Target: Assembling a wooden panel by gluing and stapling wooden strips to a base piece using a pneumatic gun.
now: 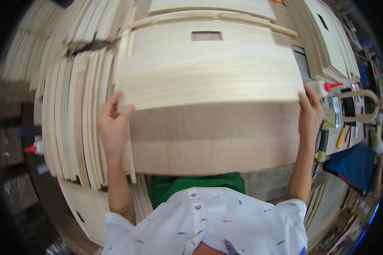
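Observation:
A pale wooden panel with a rectangular slot near its far edge spans the space between my hands. My left hand grips its near left corner, thumb and fingers closed on the edge. At the near right corner my right hand is closed on the same panel, its fingertips partly hidden. Beneath lies a darker, reddish-brown board, with its near edge toward my body. The panel looks slightly blurred.
Narrow wooden strips are stacked on the left. Slotted panels are piled at the far right. A red-tipped glue bottle, a pneumatic nail gun, a yellow-handled tool and a blue cloth-like item lie on the right.

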`<move>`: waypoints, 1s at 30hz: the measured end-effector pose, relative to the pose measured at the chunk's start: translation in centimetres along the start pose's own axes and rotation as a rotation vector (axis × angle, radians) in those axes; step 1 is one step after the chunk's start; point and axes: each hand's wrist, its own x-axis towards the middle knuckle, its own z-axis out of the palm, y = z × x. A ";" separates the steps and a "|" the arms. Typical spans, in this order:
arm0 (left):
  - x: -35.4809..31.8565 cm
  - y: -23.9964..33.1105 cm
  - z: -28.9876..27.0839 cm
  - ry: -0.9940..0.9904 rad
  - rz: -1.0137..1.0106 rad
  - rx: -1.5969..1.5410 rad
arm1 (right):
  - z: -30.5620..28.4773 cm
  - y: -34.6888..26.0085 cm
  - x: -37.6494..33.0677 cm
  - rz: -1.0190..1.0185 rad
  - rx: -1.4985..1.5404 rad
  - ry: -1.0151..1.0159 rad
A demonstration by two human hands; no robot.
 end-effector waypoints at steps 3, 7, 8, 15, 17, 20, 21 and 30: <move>-4.0 -1.1 0.3 -0.007 -0.005 0.101 | -2.5 2.4 -4.1 0.039 -0.013 -0.029; -4.3 -0.5 0.1 -0.056 0.044 0.341 | -2.3 4.5 -5.1 0.115 -0.007 -0.041; -3.6 -0.6 0.1 -0.043 0.042 0.343 | -1.6 4.4 -4.5 0.118 -0.046 -0.054; -0.4 -0.6 0.6 -0.023 0.086 0.568 | 0.4 4.1 -3.1 0.044 -0.180 -0.115; -0.4 -0.4 0.7 -0.029 0.099 0.638 | 0.4 3.7 -2.8 0.054 -0.270 -0.138; -0.6 -1.0 0.8 -0.006 0.113 0.569 | 0.5 3.8 -2.4 0.062 -0.263 -0.145; -0.9 -1.2 0.6 0.011 0.086 0.479 | 0.3 3.7 -2.7 0.064 -0.261 -0.145; -14.5 -1.9 -3.7 0.055 0.126 0.421 | -5.9 1.3 -14.0 0.105 -0.296 -0.006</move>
